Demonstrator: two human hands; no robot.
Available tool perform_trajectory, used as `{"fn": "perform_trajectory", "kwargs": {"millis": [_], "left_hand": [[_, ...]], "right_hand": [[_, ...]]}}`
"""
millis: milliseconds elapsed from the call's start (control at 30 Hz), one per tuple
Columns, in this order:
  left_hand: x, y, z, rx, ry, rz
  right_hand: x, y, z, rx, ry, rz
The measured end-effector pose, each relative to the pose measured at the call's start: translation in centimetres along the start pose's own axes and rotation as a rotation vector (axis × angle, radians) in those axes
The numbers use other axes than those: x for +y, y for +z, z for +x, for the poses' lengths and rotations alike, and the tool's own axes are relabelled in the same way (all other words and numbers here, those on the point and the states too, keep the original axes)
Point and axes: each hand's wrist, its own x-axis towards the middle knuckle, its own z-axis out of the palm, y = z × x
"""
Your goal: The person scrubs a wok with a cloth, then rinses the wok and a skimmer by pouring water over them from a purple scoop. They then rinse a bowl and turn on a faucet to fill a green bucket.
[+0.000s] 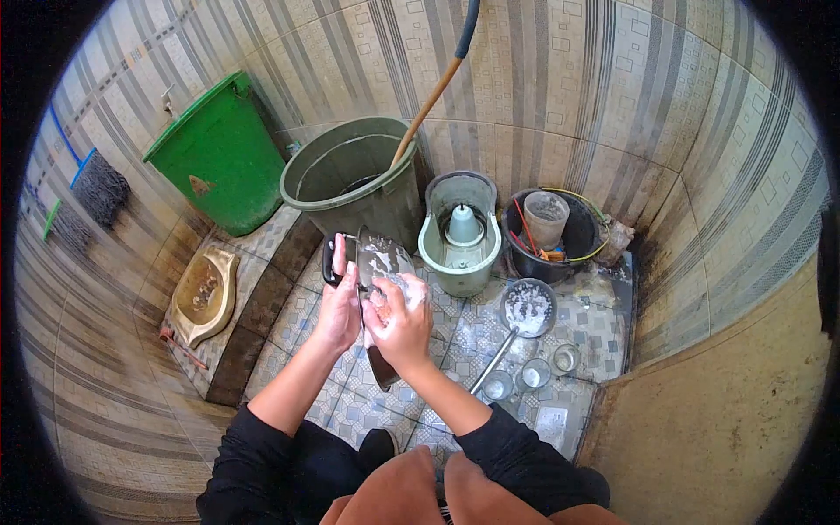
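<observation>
A soapy metal pot (382,251) with a black side handle is held up on its side above the tiled floor. My left hand (338,311) is closed on its rim next to the handle, thumb pointing up. Foam covers my right hand (402,319), whose fingers are curled round an orange-pink scrubbing sponge (381,304) against the pot. Much of the sponge is hidden by the fingers. To the right on the floor, a long-handled pan (528,308) holds white suds. Beside its handle stand three glasses, one of them a foamy glass (534,375).
A large grey-green bin (350,206) with a hose stands ahead, beside a pale green mop bucket (461,280). Right of that is a black bucket (525,258) holding a cup. A green tub (214,162) and squat toilet (204,295) are left, a low wall (726,420) right.
</observation>
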Motion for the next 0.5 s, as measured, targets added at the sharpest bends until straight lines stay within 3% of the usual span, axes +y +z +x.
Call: {"fn": "perform_trajectory", "kwargs": {"millis": [133, 200, 267, 333, 400, 467, 500], "left_hand": [[-0.6, -1.4, 0.3, 0.007, -0.014, -0.035], [0.0, -1.4, 0.6, 0.096, 0.022, 0.031], [1.5, -1.2, 0.3, 0.095, -0.082, -0.173], [2.2, -1.4, 0.5, 0.238, -0.028, -0.089], [3.1, -2.0, 0.5, 0.318, -0.1, -0.161], [3.7, -2.8, 0.4, 0.368, -0.078, -0.176], [4.3, -2.8, 0.3, 0.386, -0.082, -0.177]], "right_hand": [[-0.5, 0.1, -0.6, 0.009, -0.015, 0.002], [-1.1, 0.1, -1.5, 0.011, -0.123, -0.051], [-1.1, 0.3, -2.2, 0.004, -0.194, -0.065], [-0.7, 0.8, -3.0, 0.053, -0.252, 0.003], [0.5, 1.3, -4.1, 0.054, -0.28, 0.015], [2.0, 1.6, -5.0, 0.046, -0.423, 0.096], [3.0, 2.1, -5.8, 0.129, -0.441, 0.146]]}}
